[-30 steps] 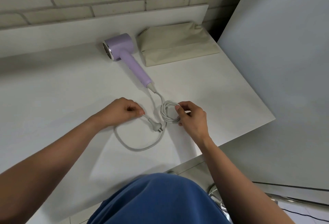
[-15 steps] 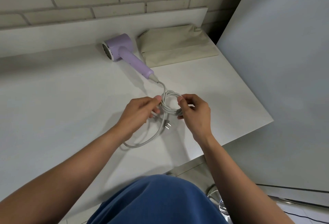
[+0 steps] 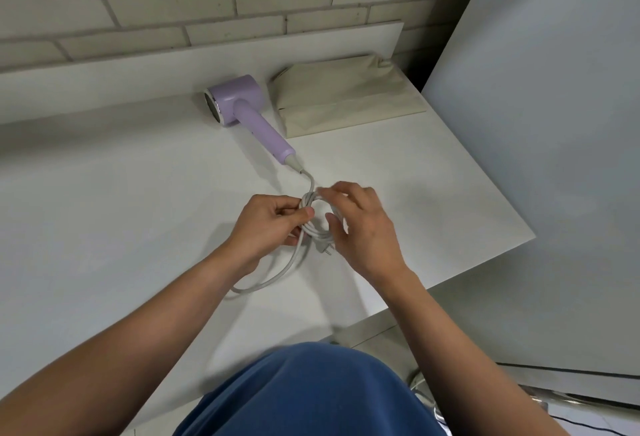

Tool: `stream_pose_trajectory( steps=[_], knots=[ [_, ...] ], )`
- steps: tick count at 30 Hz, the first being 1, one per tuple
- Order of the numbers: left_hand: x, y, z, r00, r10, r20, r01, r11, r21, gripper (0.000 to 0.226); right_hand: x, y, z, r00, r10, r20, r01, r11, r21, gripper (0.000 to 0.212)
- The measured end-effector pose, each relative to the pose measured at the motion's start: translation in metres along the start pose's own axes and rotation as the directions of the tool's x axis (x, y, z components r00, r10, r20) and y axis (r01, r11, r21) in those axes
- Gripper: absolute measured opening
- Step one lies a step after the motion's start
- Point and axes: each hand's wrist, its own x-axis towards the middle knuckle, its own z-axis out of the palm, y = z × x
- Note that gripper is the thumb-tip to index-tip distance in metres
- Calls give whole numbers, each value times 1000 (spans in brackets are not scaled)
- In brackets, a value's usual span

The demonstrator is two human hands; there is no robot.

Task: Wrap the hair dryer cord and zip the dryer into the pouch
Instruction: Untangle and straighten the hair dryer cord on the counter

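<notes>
The hair dryer cord (image 3: 318, 233) is sitting partly coiled above the white counter (image 3: 104, 210), trailing from the lilac hair dryer (image 3: 242, 103) beside the beige pouch (image 3: 346, 100). The left hand (image 3: 266, 228) is pinching the coil with curled fingers; the right hand (image 3: 363, 231) is gripping its other side, with the plug (image 3: 325, 249) poking out beneath.

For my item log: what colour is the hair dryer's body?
The hair dryer is pale lilac, its cord light grey; the head view shows it plainly.

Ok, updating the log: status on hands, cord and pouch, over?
Left hand and right hand both gripping the cord coil. One loose loop and plug unwrapped. Hair dryer outside the pouch. Nothing in the way.
</notes>
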Motion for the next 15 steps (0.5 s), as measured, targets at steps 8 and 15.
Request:
stream_pose_trajectory(
  steps=[8,15],
  knots=[
    [0,6,-6,1000,17,25,-18,999,51,10,32,9,1,943,-332,-19,327,936,-135,17],
    [1,3,-9,1000,6,4,-7,996,86,13,51,20,6,874,-486,-22,468,851,-238,12]
  ],
)
